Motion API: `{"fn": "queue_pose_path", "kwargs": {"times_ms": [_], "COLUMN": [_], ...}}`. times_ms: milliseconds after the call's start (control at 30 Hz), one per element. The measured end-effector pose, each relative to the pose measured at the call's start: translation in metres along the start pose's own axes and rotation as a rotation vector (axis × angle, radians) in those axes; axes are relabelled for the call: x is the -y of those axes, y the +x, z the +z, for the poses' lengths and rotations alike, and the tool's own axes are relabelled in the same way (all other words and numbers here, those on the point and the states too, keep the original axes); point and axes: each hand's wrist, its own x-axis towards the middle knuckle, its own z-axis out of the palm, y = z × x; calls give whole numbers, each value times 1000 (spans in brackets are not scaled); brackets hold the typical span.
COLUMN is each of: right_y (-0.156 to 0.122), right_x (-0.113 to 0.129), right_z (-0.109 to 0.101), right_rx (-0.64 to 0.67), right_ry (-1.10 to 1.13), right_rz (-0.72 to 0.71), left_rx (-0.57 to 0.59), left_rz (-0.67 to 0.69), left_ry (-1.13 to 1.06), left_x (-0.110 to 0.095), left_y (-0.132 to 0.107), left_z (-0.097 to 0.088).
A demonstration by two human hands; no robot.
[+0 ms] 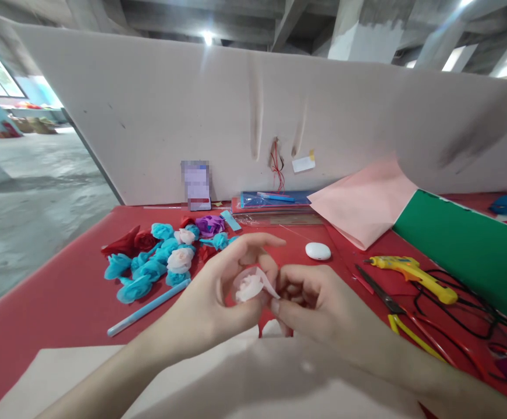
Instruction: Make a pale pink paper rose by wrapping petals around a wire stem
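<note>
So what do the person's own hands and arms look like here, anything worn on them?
Both are bare. The left hand and right hand show no gloves, and no rings can be made out. Both forearms are uncovered down to the bottom edge of the picture, with no sleeve, watch or bracelet in view. Fingernails look short and unpainted.

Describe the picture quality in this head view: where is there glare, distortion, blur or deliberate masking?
Head view: ceiling lamp and windows at both upper corners blow out white; the wide lens bows the white board; both hands, left hand and right hand, and the pale paper flower look soft; a small upright card is pixelated.
</note>
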Motion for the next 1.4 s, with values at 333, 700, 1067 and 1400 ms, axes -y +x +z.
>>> {"fn": "queue_pose_path", "kwargs": {"times_ms": [333, 700, 1067, 1400], "right_y": [-5, -1, 4, -4], "right_x": [3, 6, 6, 9], "right_z": [-9, -12, -19, -13], "right_rx": [140, 192, 365, 213], "right_ry": [-75, -41, 184, -126], "right_rz": [75, 68, 260, 72], "left_rx": [182, 343, 306, 122], "left_rz": [126, 396, 434, 360], "left_ry": [359, 690, 692, 773], "left_x": [-5, -14, -10, -8], "left_y": [-4, -3, -2, -7], "left_z": [-8, -12, -12, -12]}}
